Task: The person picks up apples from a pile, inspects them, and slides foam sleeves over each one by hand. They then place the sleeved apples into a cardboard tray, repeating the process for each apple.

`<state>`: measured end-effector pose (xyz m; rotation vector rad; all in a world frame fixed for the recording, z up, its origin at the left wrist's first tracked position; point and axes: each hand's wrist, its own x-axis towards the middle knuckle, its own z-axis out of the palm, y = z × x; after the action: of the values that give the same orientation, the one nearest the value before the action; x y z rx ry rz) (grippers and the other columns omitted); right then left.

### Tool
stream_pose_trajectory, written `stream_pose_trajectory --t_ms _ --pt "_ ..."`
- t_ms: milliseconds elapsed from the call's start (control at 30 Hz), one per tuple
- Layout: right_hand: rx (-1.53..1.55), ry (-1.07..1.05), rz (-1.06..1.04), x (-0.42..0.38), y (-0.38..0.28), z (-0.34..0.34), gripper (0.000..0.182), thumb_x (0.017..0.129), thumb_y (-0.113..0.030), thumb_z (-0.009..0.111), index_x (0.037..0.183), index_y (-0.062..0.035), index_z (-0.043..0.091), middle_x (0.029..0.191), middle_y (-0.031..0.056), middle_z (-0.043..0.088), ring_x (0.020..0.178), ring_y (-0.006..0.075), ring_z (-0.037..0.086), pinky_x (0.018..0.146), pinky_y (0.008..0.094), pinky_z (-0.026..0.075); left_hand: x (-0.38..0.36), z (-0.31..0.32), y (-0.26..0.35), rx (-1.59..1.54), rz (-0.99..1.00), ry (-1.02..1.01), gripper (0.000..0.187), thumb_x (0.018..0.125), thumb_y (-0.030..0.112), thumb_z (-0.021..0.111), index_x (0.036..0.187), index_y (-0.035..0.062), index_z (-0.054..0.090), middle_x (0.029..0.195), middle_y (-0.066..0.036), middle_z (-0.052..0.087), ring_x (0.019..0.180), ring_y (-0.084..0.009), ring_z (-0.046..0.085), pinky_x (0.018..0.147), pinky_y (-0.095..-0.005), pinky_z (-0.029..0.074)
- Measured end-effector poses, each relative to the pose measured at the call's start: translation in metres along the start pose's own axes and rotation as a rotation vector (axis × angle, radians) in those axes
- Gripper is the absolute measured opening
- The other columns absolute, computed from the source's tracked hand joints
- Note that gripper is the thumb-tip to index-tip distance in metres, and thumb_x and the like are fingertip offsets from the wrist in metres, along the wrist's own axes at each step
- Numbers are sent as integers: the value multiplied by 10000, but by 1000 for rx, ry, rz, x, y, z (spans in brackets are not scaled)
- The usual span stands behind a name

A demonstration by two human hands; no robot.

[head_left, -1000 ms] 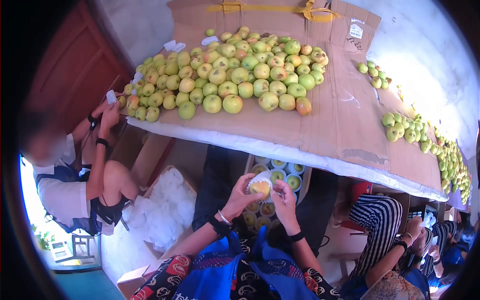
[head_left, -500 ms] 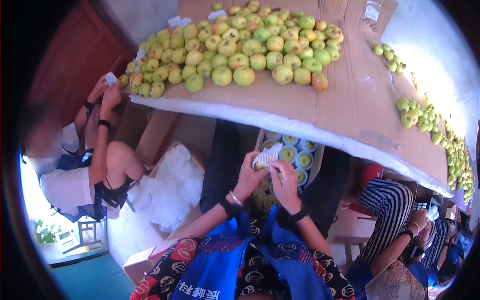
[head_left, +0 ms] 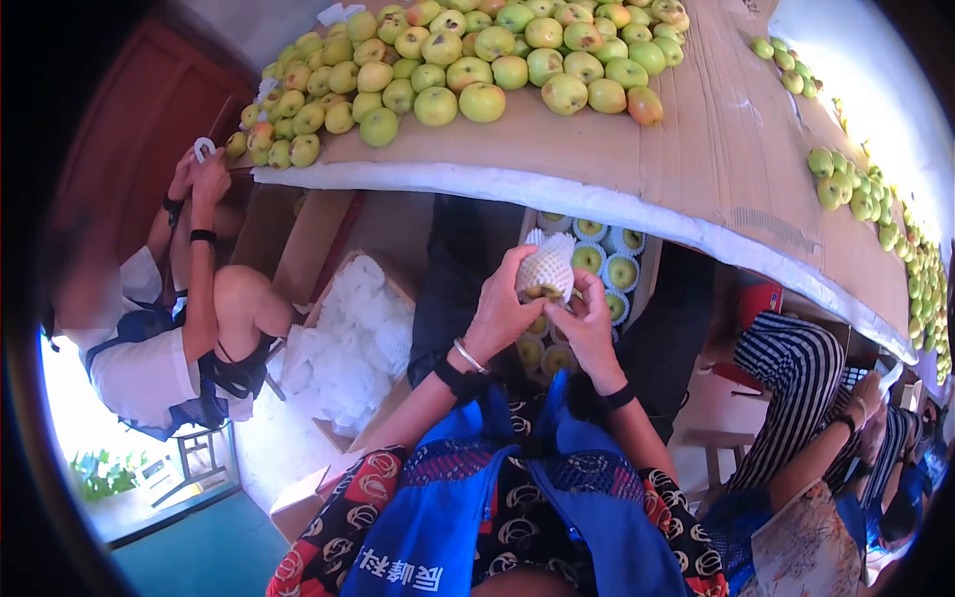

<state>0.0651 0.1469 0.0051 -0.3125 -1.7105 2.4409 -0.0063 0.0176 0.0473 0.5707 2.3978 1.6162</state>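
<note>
An apple in a white foam net sleeve [head_left: 547, 271] is held between both hands, with a bit of the bare fruit showing at its lower end. My left hand [head_left: 502, 306] grips it from the left side. On the right, the fingers of my right hand [head_left: 589, 323] press against the sleeve's lower edge. Just beyond and below them is a box [head_left: 649, 267] with netted apples [head_left: 622, 271] set in rows; my hands cover part of it.
Many loose apples [head_left: 468, 75] are heaped on the cardboard-covered table [head_left: 686, 149] ahead. Left of my legs stands a box of white foam nets [head_left: 348, 333]. One person [head_left: 204, 289] sits at the left, and others, one in striped trousers [head_left: 791, 398], at the right.
The foam net now covers most of the apple, which is raised and turned more upright. The head view has shifted, so the table sits higher in the picture.
</note>
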Motion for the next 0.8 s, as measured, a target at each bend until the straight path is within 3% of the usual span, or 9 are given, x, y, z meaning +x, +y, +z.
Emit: stream_pose_trajectory --t_ms 33,133,267,367,467,533,633,800 --pt "29 45 -34 1 3 -1 538 760 23 643 1208 -18 349 1193 89 429 1103 183 484 889 295 457 0 0 2 -30 21 -66 471 689 -13 656 1112 17 450 1136 -122 531 1066 -180 536 849 -295 469" --pt "109 96 -63 1 -5 2 567 732 54 655 1198 -11 338 1173 102 430 1102 189 483 901 303 451 -2 2 17 -300 -41 -13 398 739 -53 565 1117 1 450 1200 -137 504 1128 -216 509 848 -294 485" --pt "84 165 -123 1 2 2 627 699 59 684 1207 -7 322 1160 127 437 1077 191 494 897 306 455 -4 8 9 -251 25 -92 339 771 -67 528 1098 -11 455 1229 -143 481 1104 -240 528 809 -288 509" --pt "-35 212 -73 0 7 -3 680 689 54 696 1239 -5 301 1162 138 442 1067 194 500 892 303 457 -9 18 9 -145 71 20 261 768 -69 542 1018 -10 498 1202 -136 492 1064 -228 552 807 -270 508" --pt "76 241 -169 -1 8 1 707 692 62 685 1271 -7 285 1176 142 442 1069 201 504 888 302 458 -10 22 12 -62 115 118 177 754 -54 582 918 2 543 1080 -126 541 922 -196 602 727 -254 516" --pt "115 227 -182 -1 12 -1 716 694 66 680 1281 -9 278 1189 142 437 1077 201 500 892 303 455 -8 22 9 225 355 166 150 736 -38 618 864 24 569 912 -90 570 751 -167 589 607 -247 488" --pt "185 207 -199 -1 13 -1 715 701 78 662 1292 -16 270 1203 138 434 1092 201 490 906 307 444 -6 18 11 396 479 174 143 723 -20 647 834 40 581 801 -58 568 659 -167 560 534 -255 441" --pt "220 233 -185 0 17 -4 715 691 107 628 1294 -26 267 1204 129 437 1111 203 478 935 321 421 -16 21 20 162 279 -22 136 717 -11 666 821 36 593 728 -37 571 619 -123 558 535 -232 435"
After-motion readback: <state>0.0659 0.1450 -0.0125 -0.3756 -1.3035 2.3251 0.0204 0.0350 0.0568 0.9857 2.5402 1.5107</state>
